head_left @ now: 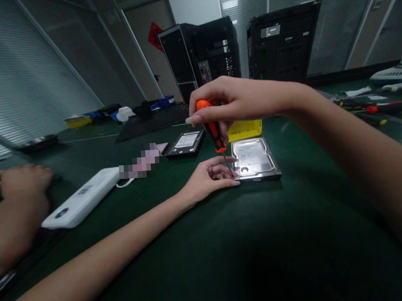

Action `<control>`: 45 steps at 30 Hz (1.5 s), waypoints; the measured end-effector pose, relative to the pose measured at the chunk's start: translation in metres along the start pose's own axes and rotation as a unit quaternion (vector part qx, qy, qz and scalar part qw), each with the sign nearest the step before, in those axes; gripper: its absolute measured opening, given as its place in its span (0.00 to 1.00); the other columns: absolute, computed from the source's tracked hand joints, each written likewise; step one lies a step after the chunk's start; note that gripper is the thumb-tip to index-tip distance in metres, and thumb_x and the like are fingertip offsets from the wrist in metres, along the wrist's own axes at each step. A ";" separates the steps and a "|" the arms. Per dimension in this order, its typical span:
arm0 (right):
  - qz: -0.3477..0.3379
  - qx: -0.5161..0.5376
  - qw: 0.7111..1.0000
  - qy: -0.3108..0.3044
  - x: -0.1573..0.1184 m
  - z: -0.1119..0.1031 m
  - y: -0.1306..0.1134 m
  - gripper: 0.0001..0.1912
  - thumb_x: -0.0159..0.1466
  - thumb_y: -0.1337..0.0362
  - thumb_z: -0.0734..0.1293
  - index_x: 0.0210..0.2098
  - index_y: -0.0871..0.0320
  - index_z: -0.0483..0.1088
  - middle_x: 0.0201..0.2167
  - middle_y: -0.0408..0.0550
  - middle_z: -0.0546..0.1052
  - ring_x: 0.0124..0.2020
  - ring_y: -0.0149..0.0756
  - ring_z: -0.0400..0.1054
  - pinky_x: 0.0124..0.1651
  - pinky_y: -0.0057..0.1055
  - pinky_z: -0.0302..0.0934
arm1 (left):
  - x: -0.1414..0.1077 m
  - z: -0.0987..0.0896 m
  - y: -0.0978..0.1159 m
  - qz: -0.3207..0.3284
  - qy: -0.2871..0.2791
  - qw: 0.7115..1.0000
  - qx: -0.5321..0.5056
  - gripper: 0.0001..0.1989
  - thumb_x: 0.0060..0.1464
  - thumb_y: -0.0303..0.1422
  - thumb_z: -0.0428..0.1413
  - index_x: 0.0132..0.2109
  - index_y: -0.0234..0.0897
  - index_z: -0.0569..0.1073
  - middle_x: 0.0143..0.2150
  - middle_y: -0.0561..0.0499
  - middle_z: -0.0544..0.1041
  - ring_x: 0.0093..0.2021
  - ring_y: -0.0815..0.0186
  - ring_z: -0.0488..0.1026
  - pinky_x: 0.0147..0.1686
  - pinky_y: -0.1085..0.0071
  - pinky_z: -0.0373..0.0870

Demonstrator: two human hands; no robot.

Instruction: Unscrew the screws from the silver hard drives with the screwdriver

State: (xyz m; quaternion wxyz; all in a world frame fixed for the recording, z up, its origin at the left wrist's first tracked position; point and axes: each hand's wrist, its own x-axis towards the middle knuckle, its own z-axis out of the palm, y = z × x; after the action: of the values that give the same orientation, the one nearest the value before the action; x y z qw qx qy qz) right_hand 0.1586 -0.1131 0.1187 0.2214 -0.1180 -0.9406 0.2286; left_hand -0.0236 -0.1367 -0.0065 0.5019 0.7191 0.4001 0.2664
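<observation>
A silver hard drive (254,156) lies flat on the dark green table. My left hand (211,177) grips its left side, with thumb and fingers curled at the near left corner. Above it, my right hand (215,104) is closed around the orange and black handle of a screwdriver (214,134). The screwdriver leans slightly, its thin shaft pointing down to the drive's near left corner. My left fingers partly hide the tip, so I cannot tell whether it sits in a screw. A second hard drive (186,143), black with a white label, rests farther left.
A yellow tray (244,129) stands behind the silver drive. Left are a white power bank (83,196) with a cable and another person's hands (22,184). Computer cases (211,50) rise at the back. Red-handled tools (389,107) lie at the right.
</observation>
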 end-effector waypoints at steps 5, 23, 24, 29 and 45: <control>0.005 0.001 1.000 -0.003 0.003 0.001 0.000 0.12 0.63 0.60 0.58 0.37 0.65 0.64 0.31 0.43 0.67 0.25 0.17 0.59 0.25 0.15 0.51 | 0.000 0.000 0.000 0.010 0.003 1.000 0.005 0.29 0.44 0.30 0.62 0.53 0.33 0.64 0.38 0.47 0.74 0.38 0.67 0.72 0.43 0.66 0.67; -0.020 -0.082 0.996 0.029 0.002 0.004 -0.006 0.10 0.62 0.61 0.60 0.35 0.63 0.65 0.36 0.45 0.68 0.34 0.23 0.61 0.32 0.20 0.53 | -0.001 -0.001 -0.005 0.012 0.013 0.999 0.040 0.29 0.43 0.32 0.62 0.53 0.34 0.64 0.37 0.49 0.72 0.38 0.66 0.71 0.42 0.66 0.67; -0.026 -0.095 0.995 0.033 0.003 0.005 -0.007 0.10 0.62 0.61 0.59 0.36 0.63 0.65 0.37 0.45 0.68 0.35 0.24 0.61 0.33 0.20 0.53 | -0.001 -0.001 -0.005 0.013 0.014 0.999 0.041 0.29 0.43 0.32 0.62 0.53 0.34 0.64 0.37 0.49 0.72 0.38 0.66 0.71 0.42 0.66 0.67; -0.022 -0.137 0.989 0.051 0.006 0.008 -0.005 0.11 0.63 0.60 0.58 0.36 0.63 0.64 0.36 0.43 0.67 0.34 0.24 0.60 0.32 0.21 0.51 | 0.000 0.000 -0.005 0.018 0.014 0.999 0.039 0.28 0.43 0.32 0.62 0.53 0.34 0.64 0.38 0.49 0.72 0.38 0.66 0.70 0.41 0.66 0.67; 0.039 -0.115 0.993 0.016 -0.002 -0.002 -0.002 0.16 0.63 0.57 0.58 0.44 0.62 0.61 0.35 0.43 0.67 0.25 0.20 0.61 0.25 0.18 0.51 | -0.002 0.000 -0.003 0.023 0.016 0.998 0.059 0.28 0.44 0.34 0.62 0.53 0.35 0.66 0.38 0.49 0.71 0.36 0.68 0.68 0.39 0.69 0.66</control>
State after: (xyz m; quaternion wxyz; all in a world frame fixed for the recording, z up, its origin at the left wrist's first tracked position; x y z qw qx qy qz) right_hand 0.1609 -0.1142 0.1210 0.2122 -0.1830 -0.9517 0.1259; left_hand -0.0253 -0.1376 -0.0093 0.4455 0.7524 0.4061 0.2654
